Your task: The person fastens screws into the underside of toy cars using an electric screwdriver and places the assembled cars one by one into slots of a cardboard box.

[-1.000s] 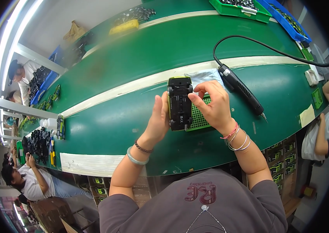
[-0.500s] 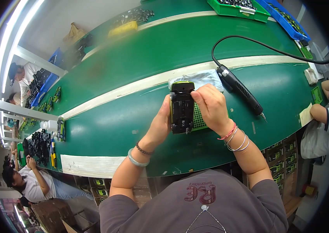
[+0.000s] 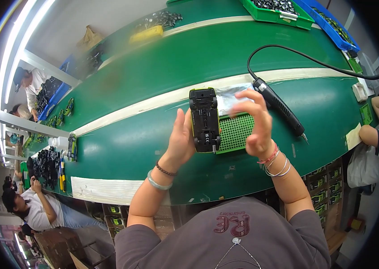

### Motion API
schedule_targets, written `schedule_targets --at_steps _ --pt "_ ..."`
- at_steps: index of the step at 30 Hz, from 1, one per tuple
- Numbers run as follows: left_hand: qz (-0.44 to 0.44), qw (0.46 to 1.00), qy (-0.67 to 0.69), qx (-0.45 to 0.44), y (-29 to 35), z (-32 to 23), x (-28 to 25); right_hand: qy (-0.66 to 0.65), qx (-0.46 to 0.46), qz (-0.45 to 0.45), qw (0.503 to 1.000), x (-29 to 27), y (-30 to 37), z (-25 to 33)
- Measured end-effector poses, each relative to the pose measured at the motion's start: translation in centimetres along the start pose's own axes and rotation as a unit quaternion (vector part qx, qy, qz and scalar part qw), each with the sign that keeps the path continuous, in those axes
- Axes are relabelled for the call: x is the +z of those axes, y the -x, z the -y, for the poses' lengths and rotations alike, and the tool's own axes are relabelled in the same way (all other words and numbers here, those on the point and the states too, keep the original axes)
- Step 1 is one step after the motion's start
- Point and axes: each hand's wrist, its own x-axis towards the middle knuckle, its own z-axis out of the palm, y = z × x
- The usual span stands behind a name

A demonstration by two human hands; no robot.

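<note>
My left hand (image 3: 182, 140) holds a toy car (image 3: 205, 121) by its side, with the black underside facing up and a thin green edge of the body showing. Most of that hand's fingers are hidden beneath the car. Just to the right, my right hand (image 3: 257, 123) is raised with its fingers apart and curved, touching nothing. Below it lies a green perforated tray (image 3: 235, 133), partly covered by the car. A crumpled silvery-blue plastic bag or cloth (image 3: 232, 96) rests beyond the tray. The black electric screwdriver (image 3: 279, 106) lies to the right of my right hand.
The screwdriver's black cable (image 3: 306, 50) arcs toward the right rim. At the far right stand a green bin (image 3: 283, 17) of small parts and a blue bin (image 3: 348, 45). A finished-looking car (image 3: 72, 147), black parts (image 3: 46, 168) and a co-worker (image 3: 32, 208) are at the left.
My right hand has let go of the car and moved right, its fingers spreading. The car has shifted slightly left in my left hand, uncovering more of the green tray.
</note>
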Motion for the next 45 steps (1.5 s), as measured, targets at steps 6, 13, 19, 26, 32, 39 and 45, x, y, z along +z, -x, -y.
schedule_targets --at_steps 6,13,19,26,32,39,45 --pt "-0.027 0.999 -0.005 0.024 0.1 -0.3 -0.4 -0.007 -0.021 0.079 0.997 -0.4 -0.2 0.8" --pt "-0.059 0.995 0.039 0.066 -0.4 -1.4 -1.2 -0.032 -0.068 0.178 0.981 0.2 -0.1 1.5" --pt "-0.071 0.994 0.043 0.078 -0.5 -1.5 -1.7 -0.038 -0.078 0.139 0.986 0.9 -0.2 1.7" --pt "-0.092 0.950 -0.233 0.184 -2.4 -5.2 -5.9 0.006 -0.088 0.101 0.991 0.3 -0.6 1.0" --pt "-0.152 0.473 -0.851 0.170 -2.3 -14.9 -18.2 -0.002 -0.090 0.102 0.991 0.2 -1.1 2.0" --pt "-0.100 0.546 -0.823 0.121 -6.1 -15.1 -19.9 0.001 -0.078 0.076 0.994 -0.5 -1.4 2.1" --pt "-0.039 0.552 -0.784 0.281 -16.9 -12.3 -11.0 0.009 -0.072 0.077 0.994 -0.4 -1.4 1.6"
